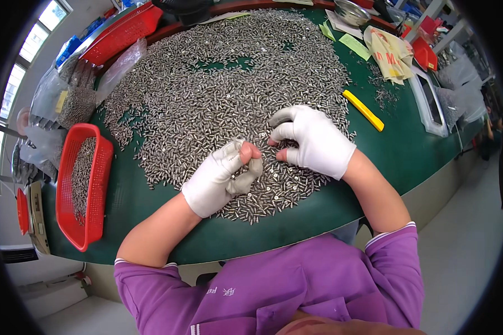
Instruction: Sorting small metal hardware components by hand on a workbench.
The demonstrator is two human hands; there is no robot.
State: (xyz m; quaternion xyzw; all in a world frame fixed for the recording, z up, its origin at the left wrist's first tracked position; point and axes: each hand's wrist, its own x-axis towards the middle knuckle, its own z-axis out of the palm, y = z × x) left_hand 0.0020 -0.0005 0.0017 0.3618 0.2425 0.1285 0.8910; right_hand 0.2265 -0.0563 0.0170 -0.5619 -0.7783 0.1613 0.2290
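A wide layer of small silvery metal pins (207, 106) covers much of the green table. My left hand (223, 176), in a white glove with bare fingertips, is over the near part of the layer. Its thumb and fingers are curled together in a pinch, and whatever lies between them is too small to make out. Just to its right, my right hand (313, 139), gloved the same way, rests low over the pins. The right fingers are bent but apart from the thumb, with nothing visible held. A small gap separates the two hands.
A red perforated basket (103, 192) with pins stands at the left edge. A yellow cutter-like tool (363, 110) lies right, near a white tray-like frame (428, 103) and a cream bag (388, 53). Another red basket (126, 33) and a metal bowl (352, 11) are at the back.
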